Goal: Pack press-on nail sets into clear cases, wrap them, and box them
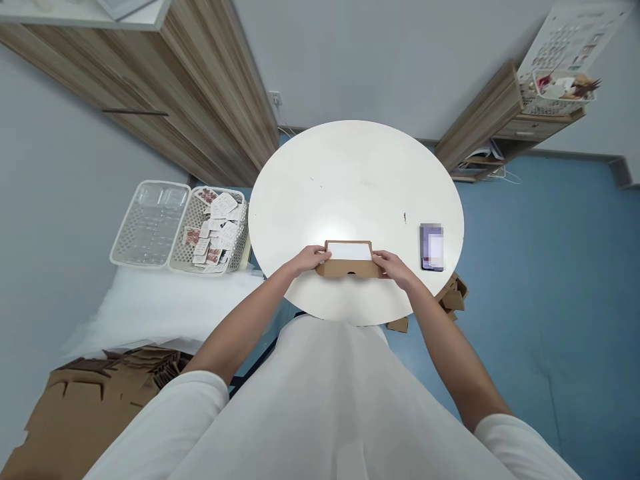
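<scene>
A small brown cardboard box (350,269) rests near the front edge of the round white table (360,173). Something flat and white (350,251) shows inside it, and its front flap faces me. My left hand (311,259) grips the box's left end, thumb at the rim. At the right end my right hand (393,267) holds the box the same way. The undersides of the fingers are hidden.
A phone (432,247) lies at the table's right. On the left stand a white basket of printed cards (213,230) and one of clear plastic trays (153,223). Flattened cardboard (75,420) is stacked at lower left; cardboard pieces (454,293) lie below the table's right side.
</scene>
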### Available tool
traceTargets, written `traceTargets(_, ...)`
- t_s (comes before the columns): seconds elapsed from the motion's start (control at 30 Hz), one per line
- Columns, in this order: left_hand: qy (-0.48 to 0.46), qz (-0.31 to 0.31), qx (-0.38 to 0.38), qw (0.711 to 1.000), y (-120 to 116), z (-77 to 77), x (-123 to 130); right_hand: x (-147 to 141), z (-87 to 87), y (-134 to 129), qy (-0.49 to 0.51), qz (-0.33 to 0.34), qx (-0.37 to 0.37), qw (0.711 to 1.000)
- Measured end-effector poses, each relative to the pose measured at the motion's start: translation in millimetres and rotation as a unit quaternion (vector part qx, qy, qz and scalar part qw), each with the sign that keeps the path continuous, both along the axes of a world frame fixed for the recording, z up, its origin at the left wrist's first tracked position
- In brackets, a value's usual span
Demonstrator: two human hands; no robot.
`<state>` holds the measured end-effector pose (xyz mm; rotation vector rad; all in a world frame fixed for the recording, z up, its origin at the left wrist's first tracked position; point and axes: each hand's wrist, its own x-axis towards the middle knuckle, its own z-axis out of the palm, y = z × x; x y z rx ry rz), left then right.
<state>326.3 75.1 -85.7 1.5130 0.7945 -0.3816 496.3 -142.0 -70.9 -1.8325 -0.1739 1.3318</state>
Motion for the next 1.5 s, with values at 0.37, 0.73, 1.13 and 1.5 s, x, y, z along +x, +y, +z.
traceTargets(0.37,0.067,-0.024,0.186,0.980,-26.5,-18.5,-8.5,-26.5,-36.7,-7.9,-0.194,0.019,-0.113,0.974)
traceTargets(0.73,0.041,-0.014,0.259,0.965,-44.0,-22.3,-10.8,-42.5,-46.7,-6.6,-0.281,0.035,-0.126,0.951)
traceTargets(1.13,-0.085,-0.066,0.327,0.939,-59.7,-19.9,-50.9,-67.4,-37.4,-30.7,-0.371,0.083,-0.005,0.925)
traceTargets(1.5,-0.152,-0.052,0.305,0.939,-57.8,-6.3,-50.8,-58.5,-20.2,-32.6,-0.343,0.095,0.041,0.934)
